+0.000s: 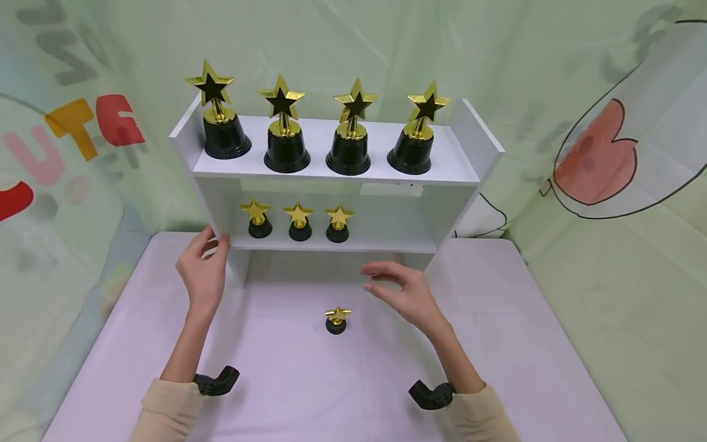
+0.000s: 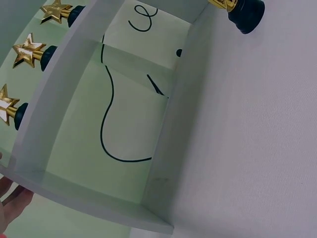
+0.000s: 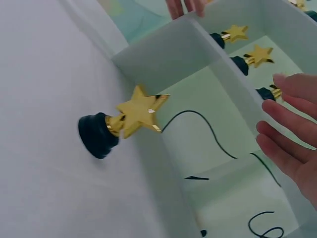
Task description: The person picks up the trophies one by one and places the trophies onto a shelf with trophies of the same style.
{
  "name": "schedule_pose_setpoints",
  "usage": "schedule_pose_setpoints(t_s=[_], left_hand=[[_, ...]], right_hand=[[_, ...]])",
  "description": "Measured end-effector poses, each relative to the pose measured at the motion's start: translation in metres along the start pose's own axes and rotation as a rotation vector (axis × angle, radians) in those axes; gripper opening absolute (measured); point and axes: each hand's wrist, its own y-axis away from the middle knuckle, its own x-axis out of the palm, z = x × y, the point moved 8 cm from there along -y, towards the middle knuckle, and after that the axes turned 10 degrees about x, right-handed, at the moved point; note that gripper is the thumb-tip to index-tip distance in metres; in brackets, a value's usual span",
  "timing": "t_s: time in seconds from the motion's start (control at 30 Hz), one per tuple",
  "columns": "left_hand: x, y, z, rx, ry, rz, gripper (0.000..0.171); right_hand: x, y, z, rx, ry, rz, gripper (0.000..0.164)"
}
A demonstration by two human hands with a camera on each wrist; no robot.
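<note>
A white shelf [image 1: 337, 247] stands on the table. My left hand [image 1: 204, 273] holds its left side panel at middle-board height; in the left wrist view the fingers [image 2: 16, 204] lie along the panel's outside. My right hand [image 1: 405, 294] hovers in front of the shelf's right half, thumb and fingers apart with nothing between them. A small gold star trophy [image 1: 336, 326] on a black base stands upright on the table, left of that hand; the right wrist view shows this trophy [image 3: 99, 136] close up. Three similar small trophies [image 1: 300, 232] stand in a row on the middle board.
Several larger star trophies [image 1: 287, 150] line the top board. Right of the small ones, the middle board [image 1: 392, 230] is bare. A pale cloth covers the table [image 1: 287, 380]. Printed curtains [image 1: 530, 73] hang behind and at the sides.
</note>
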Motion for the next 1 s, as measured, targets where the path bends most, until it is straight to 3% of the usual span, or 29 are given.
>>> schedule_pose_setpoints(t_s=[0.27, 0.43, 0.63, 0.8, 1.0], left_hand=[[0.002, 0.0, -0.002, 0.007, -0.002, 0.013, 0.028], [0.001, 0.0, -0.001, 0.005, -0.009, 0.01, 0.029], [0.001, -0.001, -0.001, 0.002, -0.011, 0.011, 0.029], [0.0, 0.001, -0.001, 0.001, -0.006, 0.012, 0.029], [0.0, 0.0, -0.001, 0.005, -0.014, 0.013, 0.029]], right_hand=[[0.026, 0.009, -0.023, 0.047, 0.07, 0.049, 0.033], [0.045, 0.013, -0.033, 0.035, 0.052, 0.09, 0.036], [0.066, 0.014, -0.05, 0.1, -0.005, 0.132, 0.039], [0.077, 0.017, -0.058, 0.097, -0.024, 0.152, 0.041], [0.085, 0.02, -0.069, 0.157, -0.008, 0.155, 0.04]])
